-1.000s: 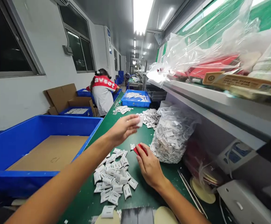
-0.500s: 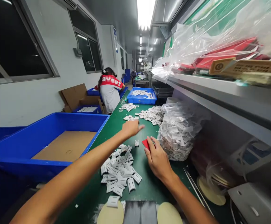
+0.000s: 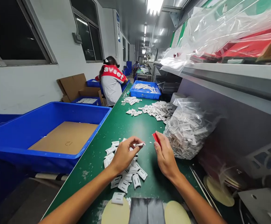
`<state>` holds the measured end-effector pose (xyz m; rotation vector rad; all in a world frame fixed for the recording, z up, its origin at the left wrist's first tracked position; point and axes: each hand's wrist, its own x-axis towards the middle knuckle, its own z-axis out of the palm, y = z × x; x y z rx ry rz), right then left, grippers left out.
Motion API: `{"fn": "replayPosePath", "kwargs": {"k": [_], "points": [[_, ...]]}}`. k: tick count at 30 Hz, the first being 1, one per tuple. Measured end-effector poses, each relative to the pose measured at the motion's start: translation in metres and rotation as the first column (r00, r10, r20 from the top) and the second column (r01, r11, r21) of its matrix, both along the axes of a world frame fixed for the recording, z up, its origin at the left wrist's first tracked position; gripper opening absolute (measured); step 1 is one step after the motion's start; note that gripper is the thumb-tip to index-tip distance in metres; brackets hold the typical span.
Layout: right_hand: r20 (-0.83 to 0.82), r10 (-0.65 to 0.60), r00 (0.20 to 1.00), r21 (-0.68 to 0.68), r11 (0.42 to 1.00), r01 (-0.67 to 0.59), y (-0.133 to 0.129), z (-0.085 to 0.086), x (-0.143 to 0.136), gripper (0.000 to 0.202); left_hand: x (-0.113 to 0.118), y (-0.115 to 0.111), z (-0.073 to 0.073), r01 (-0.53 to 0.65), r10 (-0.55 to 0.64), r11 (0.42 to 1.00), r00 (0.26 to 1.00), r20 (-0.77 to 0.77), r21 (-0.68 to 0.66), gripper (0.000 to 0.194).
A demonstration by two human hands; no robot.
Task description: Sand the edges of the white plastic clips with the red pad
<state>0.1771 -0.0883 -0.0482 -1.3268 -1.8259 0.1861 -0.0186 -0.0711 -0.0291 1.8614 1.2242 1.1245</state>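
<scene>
Between the thumb and fingers of my left hand [image 3: 123,157] is a small white plastic part [image 3: 139,144], held just above the green bench. My right hand [image 3: 165,155] is closed round a small red piece [image 3: 156,138], perhaps sandpaper; most of it is hidden by the fingers. The two hands are apart, and the held things do not touch. Under and beside my left hand lies a loose pile of white plastic parts [image 3: 127,177]. One more white part [image 3: 118,198] rests on a round yellowish disc [image 3: 115,211] at the near edge.
A clear bag full of white parts [image 3: 184,133] stands right of my right hand. Beyond it are a heap of parts [image 3: 157,110] and a blue tray [image 3: 132,93]. Left sits a large blue bin [image 3: 88,112]. A shelf [image 3: 231,70] overhangs the right. A co-worker [image 3: 111,82] sits ahead.
My left hand has come back toward me from farther up the bench and now holds a white part. The lone part between the hands is gone from the bench. The view has shifted slightly.
</scene>
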Motion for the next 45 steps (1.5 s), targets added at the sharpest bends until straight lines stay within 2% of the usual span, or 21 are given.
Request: {"fn": "replayPosePath", "kwargs": {"k": [2, 4, 5, 8, 12, 14, 16, 17, 18, 20, 22, 23, 25, 29, 32, 34, 36, 39, 41, 43, 45], "points": [[0.027, 0.082, 0.996, 0.144, 0.986, -0.085, -0.010, 0.002, -0.004, 0.051, 0.001, -0.016, -0.005, -0.010, 0.007, 0.999, 0.996, 0.089, 0.031, 0.016], [0.134, 0.177, 0.975, 0.262, 0.943, -0.207, -0.017, 0.005, -0.007, 0.058, 0.003, -0.025, -0.009, -0.012, 0.004, 0.998, 0.988, 0.153, 0.055, 0.014], [0.182, 0.193, 0.964, 0.270, 0.933, -0.238, -0.019, 0.006, -0.009, 0.059, 0.004, -0.028, -0.011, -0.014, 0.002, 0.998, 0.984, 0.178, 0.066, 0.012], [0.169, 0.119, 0.978, 0.154, 0.977, -0.145, -0.020, 0.009, -0.012, 0.053, 0.004, -0.032, -0.015, -0.036, 0.016, 0.996, 0.975, 0.224, 0.085, 0.007], [0.172, 0.331, 0.928, 0.219, 0.905, -0.364, -0.019, 0.009, -0.011, 0.059, 0.003, -0.036, -0.017, -0.043, 0.013, 0.994, 0.958, 0.286, 0.098, 0.006], [0.071, 0.247, 0.966, 0.177, 0.950, -0.256, -0.014, 0.008, -0.009, 0.051, 0.003, -0.037, -0.014, -0.065, 0.036, 0.996, 0.921, 0.389, 0.061, 0.004], [-0.193, 0.119, 0.974, 0.013, 0.993, -0.119, -0.007, 0.008, -0.005, 0.043, 0.001, -0.035, -0.008, -0.074, 0.087, 0.996, 0.889, 0.450, -0.047, 0.004], [-0.371, 0.067, 0.926, -0.107, 0.988, -0.114, -0.003, 0.009, -0.004, 0.042, -0.001, -0.033, -0.005, -0.072, 0.113, 0.991, 0.889, 0.444, -0.109, 0.007], [-0.554, 0.011, 0.832, -0.229, 0.959, -0.165, 0.000, 0.010, -0.003, 0.045, -0.004, -0.031, -0.003, -0.074, 0.138, 0.984, 0.897, 0.421, -0.165, 0.012], [-0.832, -0.123, 0.541, -0.374, 0.846, -0.381, 0.003, 0.014, -0.002, 0.053, -0.010, -0.025, 0.001, -0.071, 0.167, 0.963, 0.915, 0.367, -0.260, 0.016], [-0.927, -0.251, 0.279, -0.370, 0.732, -0.572, 0.005, 0.018, -0.002, 0.051, -0.016, -0.021, 0.002, -0.023, 0.160, 0.936, 0.917, 0.366, -0.352, 0.017], [-0.936, -0.290, 0.201, -0.351, 0.699, -0.623, 0.005, 0.019, -0.002, 0.047, -0.018, -0.019, 0.003, 0.024, 0.148, 0.917, 0.906, 0.396, -0.398, 0.017], [-0.934, -0.331, 0.135, -0.332, 0.667, -0.667, 0.005, 0.021, -0.002, 0.040, -0.021, -0.019, 0.003, 0.131, 0.137, 0.880, 0.850, 0.508, -0.457, 0.018], [-0.920, -0.361, 0.154, -0.363, 0.634, -0.683, 0.002, 0.021, -0.003, 0.033, -0.018, -0.022, 0.004, 0.257, 0.158, 0.858, 0.692, 0.704, -0.445, 0.015], [-0.912, -0.367, 0.181, -0.381, 0.603, -0.701, -0.001, 0.022, -0.005, 0.029, -0.014, -0.024, 0.005, 0.238, 0.223, 0.836, 0.676, 0.702, -0.495, 0.018], [-0.922, -0.354, 0.153, -0.350, 0.600, -0.720, -0.003, 0.024, -0.006, 0.024, -0.011, -0.024, 0.006, 0.264, 0.266, 0.797, 0.654, 0.709, -0.543, 0.029], [-0.940, -0.328, 0.093, -0.287, 0.615, -0.734, -0.004, 0.025, -0.007, 0.021, -0.010, -0.024, 0.008, 0.332, 0.290, 0.754, 0.606, 0.740, -0.567, 0.027], [-0.955, -0.295, 0.030, -0.221, 0.641, -0.735, -0.006, 0.027, -0.008, 0.030, -0.009, -0.027, 0.010, 0.420, 0.334, 0.693, 0.534, 0.777, -0.586, 0.030], [-0.964, -0.265, 0.021, -0.182, 0.600, -0.779, -0.009, 0.027, -0.008, 0.040, -0.009, -0.029, 0.011, 0.469, 0.376, 0.657, 0.475, 0.796, -0.590, 0.034], [-0.983, -0.176, 0.045, -0.135, 0.546, -0.827, -0.014, 0.028, -0.008, 0.036, -0.010, -0.033, 0.011, 0.516, 0.407, 0.627, 0.422, 0.810, -0.584, 0.031], [-0.990, 0.016, 0.143, -0.118, 0.481, -0.869, -0.020, 0.030, -0.007, 0.025, -0.010, -0.037, 0.011, 0.564, 0.412, 0.589, 0.406, 0.816, -0.578, 0.027]]}}
